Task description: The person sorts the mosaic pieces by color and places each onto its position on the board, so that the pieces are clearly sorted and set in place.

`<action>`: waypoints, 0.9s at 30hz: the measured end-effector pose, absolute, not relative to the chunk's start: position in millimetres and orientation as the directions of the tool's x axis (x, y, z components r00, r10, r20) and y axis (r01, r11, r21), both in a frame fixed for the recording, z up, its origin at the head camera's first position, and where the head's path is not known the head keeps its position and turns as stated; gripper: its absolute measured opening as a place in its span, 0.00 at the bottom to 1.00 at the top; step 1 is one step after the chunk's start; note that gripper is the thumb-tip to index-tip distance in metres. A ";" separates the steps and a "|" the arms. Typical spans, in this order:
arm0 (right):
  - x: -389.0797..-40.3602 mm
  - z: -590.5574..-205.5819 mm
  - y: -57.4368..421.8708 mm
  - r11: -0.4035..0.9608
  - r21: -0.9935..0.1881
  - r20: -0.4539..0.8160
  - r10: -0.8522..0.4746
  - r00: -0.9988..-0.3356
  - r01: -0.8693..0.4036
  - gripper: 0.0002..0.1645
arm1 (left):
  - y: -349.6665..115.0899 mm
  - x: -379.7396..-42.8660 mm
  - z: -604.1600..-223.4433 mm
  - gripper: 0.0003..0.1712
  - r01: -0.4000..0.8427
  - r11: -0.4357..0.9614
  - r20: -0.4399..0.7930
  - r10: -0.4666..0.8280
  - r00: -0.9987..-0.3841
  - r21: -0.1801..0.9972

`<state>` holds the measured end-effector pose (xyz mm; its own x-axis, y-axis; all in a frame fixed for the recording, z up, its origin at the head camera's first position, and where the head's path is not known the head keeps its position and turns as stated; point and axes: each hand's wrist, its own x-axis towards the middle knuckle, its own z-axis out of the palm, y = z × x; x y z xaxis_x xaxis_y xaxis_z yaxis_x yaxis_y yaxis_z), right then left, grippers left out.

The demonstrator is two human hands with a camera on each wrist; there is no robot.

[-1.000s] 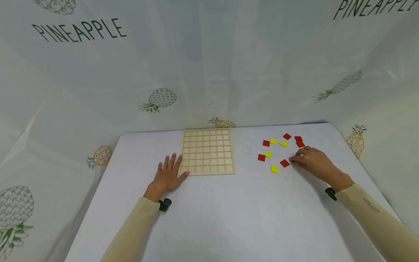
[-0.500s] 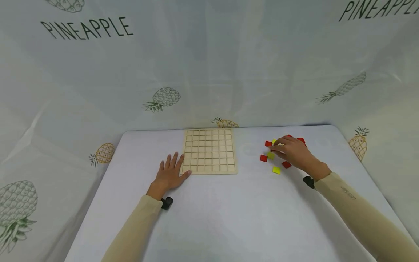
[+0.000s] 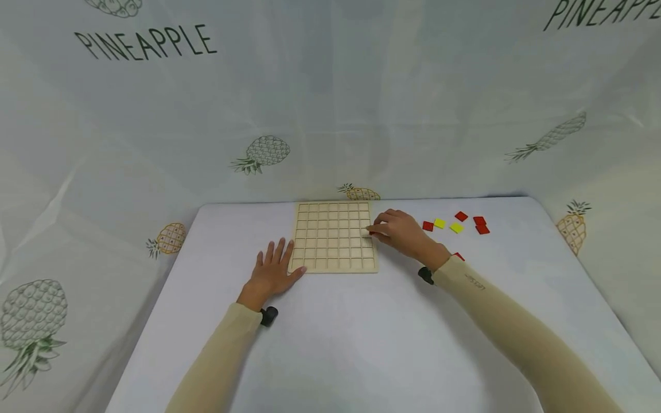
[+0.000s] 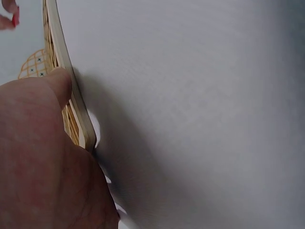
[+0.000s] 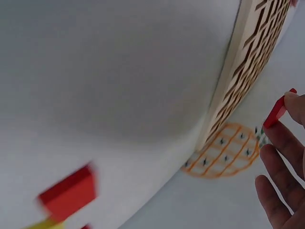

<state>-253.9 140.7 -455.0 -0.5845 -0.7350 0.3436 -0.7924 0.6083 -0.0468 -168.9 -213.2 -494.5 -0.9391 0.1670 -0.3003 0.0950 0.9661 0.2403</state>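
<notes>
A pale wooden board [image 3: 334,238] with a grid of square recesses lies on the table near its far edge. My left hand [image 3: 272,274] rests spread at the board's left front corner; in the left wrist view its thumb [image 4: 61,86] lies against the board's rim. Over the board's right edge, my right hand [image 3: 405,234] pinches a square red tile [image 5: 277,110] between thumb and fingers. That tile stands on edge in the pinch and mostly hides behind the fingers in the head view.
Right of the board lie loose red tiles [image 3: 461,216] and yellow tiles [image 3: 457,228], some partly hidden by the right arm. The white table [image 3: 330,344] meets a hanging pineapple-print cloth [image 3: 320,115] at its far edge.
My right hand has moved left from the scattered tiles to the board's right edge, carrying a red tile. The left hand stays at the board's corner. The head view has shifted slightly.
</notes>
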 end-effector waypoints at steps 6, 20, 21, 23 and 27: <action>-261.4 -463.2 98.1 0.578 -0.014 0.387 -0.749 -0.537 -0.816 0.15 | -213.9 -170.7 -498.5 0.50 0.091 0.969 -0.321 0.163 -0.933 0.229; -274.8 -472.6 17.0 0.600 -0.070 0.305 -0.748 -0.589 -0.797 0.14 | -218.9 -178.9 -510.5 0.52 0.087 0.974 -0.338 0.156 -0.928 0.211; -275.5 -472.5 11.4 0.604 -0.075 0.291 -0.748 -0.597 -0.794 0.14 | -219.4 -179.7 -511.5 0.53 0.086 0.974 -0.336 0.155 -0.929 0.211; -276.9 -472.3 1.5 0.611 -0.083 0.264 -0.748 -0.609 -0.787 0.14 | -219.5 -179.5 -510.9 0.52 0.083 0.973 -0.338 0.154 -0.928 0.216; -279.2 -471.3 -15.6 0.614 -0.103 0.224 -0.752 -0.619 -0.783 0.12 | -216.9 -176.1 -503.3 0.52 0.078 0.972 -0.348 0.154 -0.925 0.223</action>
